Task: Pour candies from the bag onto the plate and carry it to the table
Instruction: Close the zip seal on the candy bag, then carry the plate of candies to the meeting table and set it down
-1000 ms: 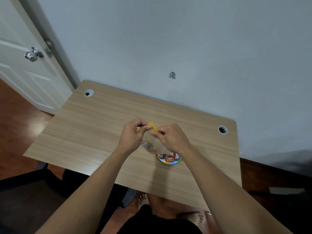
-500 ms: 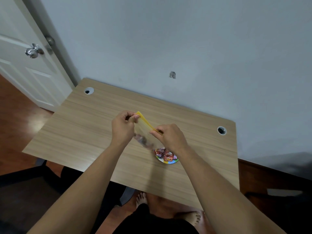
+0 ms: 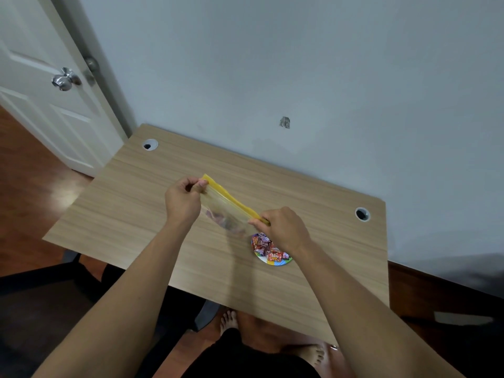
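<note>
A clear plastic bag [image 3: 226,211] with a yellow zip strip is stretched above the wooden table [image 3: 136,214]. My left hand [image 3: 184,199] pinches the strip's far left end. My right hand [image 3: 283,227] pinches the strip's right end. A few candies show faintly in the bag's lower part. Under my right hand a small colourful plate [image 3: 272,261] rests on the table, partly hidden by my wrist. Several wrapped red and purple candies [image 3: 266,246] lie on it.
The table stands against a grey wall, with cable holes at its far left [image 3: 149,145] and right [image 3: 362,214] corners. A white door [image 3: 46,105] with a metal knob is at the left. My bare feet [image 3: 229,320] show below the table's near edge.
My hands have moved apart along the yellow strip, the left one sliding left and away. The bag now spans wide between them. The plate shows more.
</note>
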Motion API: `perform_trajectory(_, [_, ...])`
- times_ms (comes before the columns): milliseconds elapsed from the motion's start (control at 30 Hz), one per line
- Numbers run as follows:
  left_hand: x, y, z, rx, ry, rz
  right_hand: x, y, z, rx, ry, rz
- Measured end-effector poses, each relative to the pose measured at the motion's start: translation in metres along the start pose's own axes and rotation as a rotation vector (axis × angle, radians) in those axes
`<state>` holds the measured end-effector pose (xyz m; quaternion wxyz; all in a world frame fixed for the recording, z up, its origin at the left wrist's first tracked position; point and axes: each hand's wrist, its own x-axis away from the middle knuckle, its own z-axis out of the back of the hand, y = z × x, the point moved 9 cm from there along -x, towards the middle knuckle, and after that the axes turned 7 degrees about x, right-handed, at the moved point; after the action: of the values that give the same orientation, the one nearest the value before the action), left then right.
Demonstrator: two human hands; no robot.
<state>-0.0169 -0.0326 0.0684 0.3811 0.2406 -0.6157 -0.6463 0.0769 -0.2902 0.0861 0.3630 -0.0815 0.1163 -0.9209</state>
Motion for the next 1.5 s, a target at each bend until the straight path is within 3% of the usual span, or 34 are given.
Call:
perform_trajectory(367, [0.002,-0.051,0.004,-0.025,-0.129,0.096,0.006,-0.010,-0.018,0.264,-0.166,0.150])
perform_trajectory(667, [-0.011,-0.085,0.050,-0.112,-0.206,0.150,0.004,-0.034,-0.054,0.142,-0.257,0.133])
perform_trajectory(933, [-0.018,-0.092,0.071,-0.211,-0.164,0.125,-0.002,-0.024,-0.092,-0.083,-0.274,-0.063])
perform_trajectory(1200, [-0.018,-0.103,0.045,0.023,-0.238,0.307,-0.009,0.007,-0.109,-0.280,-0.264,-0.236])
perform_trajectory(1500, [-0.014,-0.112,0.008,0.039,-0.322,0.368,0.000,0.093,-0.098,-0.445,-0.273,-0.470])
